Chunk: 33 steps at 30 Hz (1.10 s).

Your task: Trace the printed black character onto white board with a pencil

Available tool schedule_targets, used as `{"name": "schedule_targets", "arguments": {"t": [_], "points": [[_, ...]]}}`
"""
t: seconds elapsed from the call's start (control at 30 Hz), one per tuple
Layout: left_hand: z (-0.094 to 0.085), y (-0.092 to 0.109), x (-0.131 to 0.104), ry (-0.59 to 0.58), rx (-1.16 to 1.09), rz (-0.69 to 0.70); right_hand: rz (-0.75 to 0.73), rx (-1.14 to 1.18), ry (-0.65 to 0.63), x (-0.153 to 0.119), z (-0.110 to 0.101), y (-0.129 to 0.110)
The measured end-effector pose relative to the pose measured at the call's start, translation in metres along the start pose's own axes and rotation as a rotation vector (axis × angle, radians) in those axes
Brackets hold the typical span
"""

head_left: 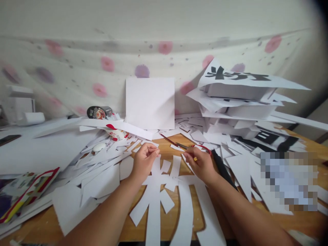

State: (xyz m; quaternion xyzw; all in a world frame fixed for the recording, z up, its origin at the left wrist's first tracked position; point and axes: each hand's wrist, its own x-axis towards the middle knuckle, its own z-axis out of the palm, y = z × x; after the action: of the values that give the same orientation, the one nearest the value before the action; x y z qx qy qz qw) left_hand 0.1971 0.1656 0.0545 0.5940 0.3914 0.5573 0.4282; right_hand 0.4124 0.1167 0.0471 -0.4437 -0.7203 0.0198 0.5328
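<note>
My left hand (146, 158) is closed in a pinch just above the top end of a white paper cutout (153, 205). What lies between its fingertips is too small to make out. The cutout, shaped like a written character with several strokes, rests on the wooden table. Over its right side, my right hand (201, 163) is closed around a pair of scissors (182, 146) with red handles. Their blades point away to the upper left, and the fingers partly hide the handles.
Paper scraps (102, 184) cover much of the wooden table (176, 139). A white board (150, 104) leans against the patterned curtain (107, 65). Stacked paper and boxes (241, 90) stand at the right. A paper cup (118, 134), a black tub (98, 112) and a colourful packet (30, 191) lie left.
</note>
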Motion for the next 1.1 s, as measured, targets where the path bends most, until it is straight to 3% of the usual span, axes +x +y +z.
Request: {"name": "schedule_targets", "arguments": {"t": [0.2,0.43,0.57,0.63,0.8,0.87,0.93,1.1], "points": [[-0.002,-0.001,0.004,0.039,0.037,0.04,0.076,-0.085,-0.019,-0.002,-0.001,0.008],[-0.012,-0.008,0.017,0.225,0.136,0.119,0.075,-0.094,0.001,-0.001,-0.004,0.011],[-0.012,-0.009,0.018,0.152,0.217,0.123,0.062,-0.115,-0.001,0.002,-0.006,0.014],[-0.012,-0.008,0.018,0.099,0.256,0.109,0.073,-0.113,-0.128,0.006,-0.01,0.014],[-0.013,-0.009,0.017,0.059,0.325,0.094,0.058,-0.156,-0.789,0.016,-0.028,0.002],[-0.012,-0.009,0.017,0.046,0.358,0.091,0.074,-0.153,-0.953,0.018,-0.033,-0.005],[-0.012,-0.009,0.016,0.029,0.381,0.097,0.088,-0.157,-1.024,0.019,-0.036,-0.011],[-0.01,-0.007,0.014,0.012,0.383,0.108,0.015,-0.238,-1.064,0.016,-0.033,-0.016]]}}
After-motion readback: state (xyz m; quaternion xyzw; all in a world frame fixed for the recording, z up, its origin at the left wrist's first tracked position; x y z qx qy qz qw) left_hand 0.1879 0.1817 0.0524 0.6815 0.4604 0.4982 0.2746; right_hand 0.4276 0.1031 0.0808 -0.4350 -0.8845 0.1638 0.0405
